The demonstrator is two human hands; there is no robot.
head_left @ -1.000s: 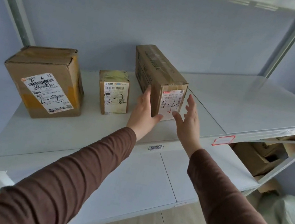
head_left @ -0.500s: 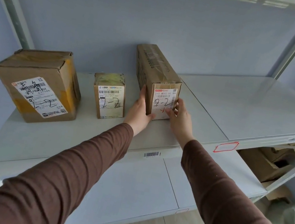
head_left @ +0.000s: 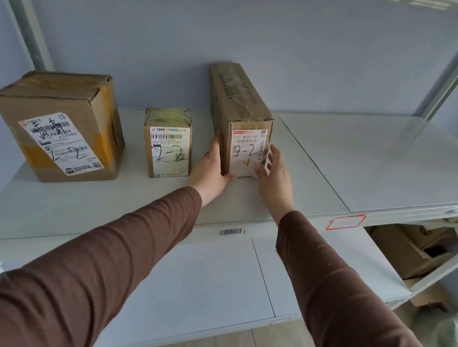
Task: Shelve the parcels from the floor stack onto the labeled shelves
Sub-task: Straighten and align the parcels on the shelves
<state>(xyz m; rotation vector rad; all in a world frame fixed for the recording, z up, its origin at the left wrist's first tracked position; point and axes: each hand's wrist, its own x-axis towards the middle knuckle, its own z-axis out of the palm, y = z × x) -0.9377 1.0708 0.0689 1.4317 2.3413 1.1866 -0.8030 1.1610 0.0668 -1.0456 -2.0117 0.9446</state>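
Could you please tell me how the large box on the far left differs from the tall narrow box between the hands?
The large box is wider and squatter; the narrow box is slim and runs deep toward the wall. The large box has yellow tape and a crumpled top; the narrow box has clear tape. The large box stands untouched; the left hand and right hand flank the narrow box. Both are brown cardboard with labels marked 2-2.

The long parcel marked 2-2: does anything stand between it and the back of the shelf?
Nothing visible does. The long parcel already stands on the shelf, its far end near the wall, with the left hand and right hand against its sides.
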